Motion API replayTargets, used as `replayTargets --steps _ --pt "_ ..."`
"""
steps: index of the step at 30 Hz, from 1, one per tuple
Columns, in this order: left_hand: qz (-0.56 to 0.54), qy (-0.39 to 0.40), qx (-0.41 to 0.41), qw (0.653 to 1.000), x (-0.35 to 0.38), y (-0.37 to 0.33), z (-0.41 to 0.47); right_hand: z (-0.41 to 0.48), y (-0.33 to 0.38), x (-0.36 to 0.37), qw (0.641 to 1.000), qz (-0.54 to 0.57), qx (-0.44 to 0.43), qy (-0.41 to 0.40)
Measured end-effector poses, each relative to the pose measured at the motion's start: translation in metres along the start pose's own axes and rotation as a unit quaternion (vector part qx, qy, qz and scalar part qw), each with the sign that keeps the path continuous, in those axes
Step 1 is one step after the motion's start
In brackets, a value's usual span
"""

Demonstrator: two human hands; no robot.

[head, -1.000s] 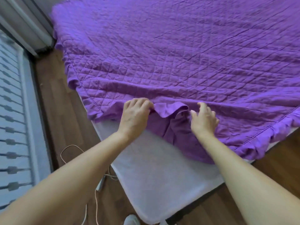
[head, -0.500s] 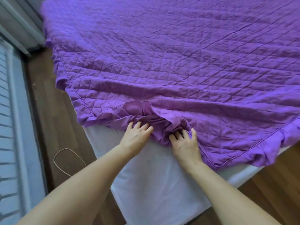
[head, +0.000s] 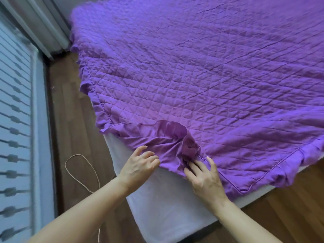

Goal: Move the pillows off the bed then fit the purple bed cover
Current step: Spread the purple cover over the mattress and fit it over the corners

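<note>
The purple quilted bed cover point(head: 201, 81) lies spread over the white mattress point(head: 163, 207), whose near corner is bare. The cover's frilled corner is bunched and folded back on itself just above my hands. My left hand point(head: 138, 165) pinches the frill's edge with curled fingers. Beside it, my right hand point(head: 203, 178) presses on the cover, its fingertips tucked into the bunched fold. No pillows are in view.
A wooden floor point(head: 70, 120) runs along the left of the bed and at the lower right. A thin cable loop point(head: 82, 171) lies on the floor near the mattress corner. A window with blinds point(head: 15, 120) and a curtain point(head: 45, 27) fill the left side.
Both hands have drawn the cover's corner toward me, down over the mattress. The folded frill now bunches more tightly between them. The camera has shifted left.
</note>
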State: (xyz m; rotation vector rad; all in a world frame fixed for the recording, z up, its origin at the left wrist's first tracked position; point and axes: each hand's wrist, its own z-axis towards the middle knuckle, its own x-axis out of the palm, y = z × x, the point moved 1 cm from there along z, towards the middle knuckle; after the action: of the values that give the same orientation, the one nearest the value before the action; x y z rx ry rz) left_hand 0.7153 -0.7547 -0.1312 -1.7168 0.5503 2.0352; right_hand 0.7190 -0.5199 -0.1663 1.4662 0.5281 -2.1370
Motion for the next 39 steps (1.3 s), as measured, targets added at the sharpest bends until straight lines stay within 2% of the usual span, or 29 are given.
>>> replayTargets --steps 9,14,17,20,22,24,35,39 --pt "0.035 0.014 -0.032 0.999 -0.025 -0.012 -0.007 -0.007 0.017 -0.016 0.996 0.06 0.06 0.018" --pt "0.048 0.067 -0.034 0.996 -0.013 -0.017 -0.008 -0.012 0.015 0.008 0.984 0.117 0.089 0.099" --pt "0.005 0.097 -0.053 0.994 0.008 -0.019 -0.008 -0.028 0.014 0.033 0.96 0.227 0.123 0.112" --pt "-0.112 0.088 -0.09 0.986 0.031 -0.012 -0.004 -0.044 0.015 0.047 0.958 0.254 0.117 0.066" --pt "-0.186 0.059 -0.13 0.972 0.046 -0.008 -0.008 -0.046 0.013 0.052 0.959 0.259 0.108 0.038" --pt "-0.215 0.015 -0.143 0.966 0.05 -0.009 -0.011 -0.046 0.013 0.053 0.964 0.249 0.093 0.01" --pt "-0.221 -0.053 -0.185 0.956 0.054 -0.019 -0.022 -0.048 0.014 0.056 0.981 0.182 0.062 -0.025" --pt "-0.259 -0.12 -0.2 0.937 0.061 -0.021 -0.026 -0.045 0.012 0.054 0.982 0.175 0.052 -0.043"
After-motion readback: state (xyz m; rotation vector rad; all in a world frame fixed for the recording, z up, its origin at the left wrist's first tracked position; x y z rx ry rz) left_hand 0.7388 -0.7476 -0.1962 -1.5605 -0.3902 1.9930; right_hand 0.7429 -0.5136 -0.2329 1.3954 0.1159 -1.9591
